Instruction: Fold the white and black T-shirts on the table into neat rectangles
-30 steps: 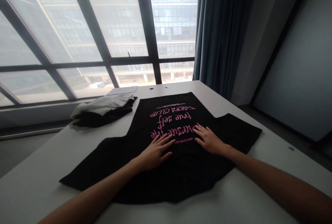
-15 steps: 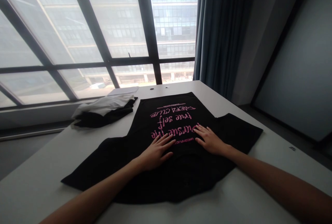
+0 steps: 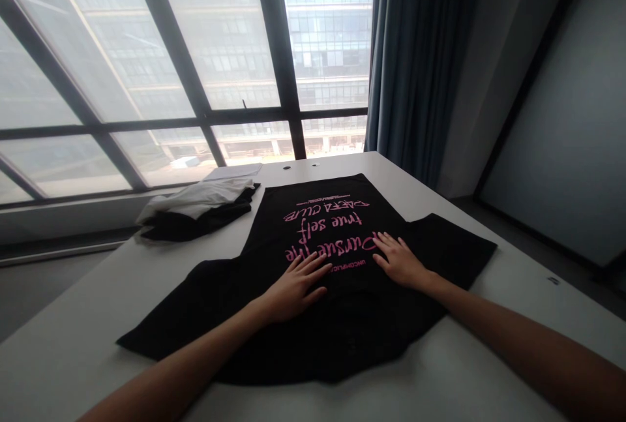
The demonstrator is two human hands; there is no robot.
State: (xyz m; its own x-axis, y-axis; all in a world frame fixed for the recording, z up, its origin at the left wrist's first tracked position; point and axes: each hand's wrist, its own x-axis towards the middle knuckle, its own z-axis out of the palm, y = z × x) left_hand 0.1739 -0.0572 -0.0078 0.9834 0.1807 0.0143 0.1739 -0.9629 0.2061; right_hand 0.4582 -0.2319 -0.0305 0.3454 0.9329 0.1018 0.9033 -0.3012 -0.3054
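One black T-shirt [image 3: 342, 324] is counted, spread on one white table [image 3: 73, 357]. Two hands are seen on it: one left hand [image 3: 293, 288] and one right hand [image 3: 401, 262]. One heap of clothes [image 3: 195, 210] is noted far left; two pieces are made out in it, one white garment [image 3: 205, 190] and one black garment [image 3: 180, 226]. Two small dark spots [image 3: 286, 167] are recorded at the table's far edge. One curtain [image 3: 415, 63] is logged, far right.

Looks like an office room high up in a city. Has a big window [image 3: 195, 70] with dark bars, tall glass buildings [image 3: 327, 17] outside, a long blue curtain [image 3: 415, 63] beside it, and a wide white table [image 3: 440, 383] with small round holes [image 3: 286, 167] near the far edge.
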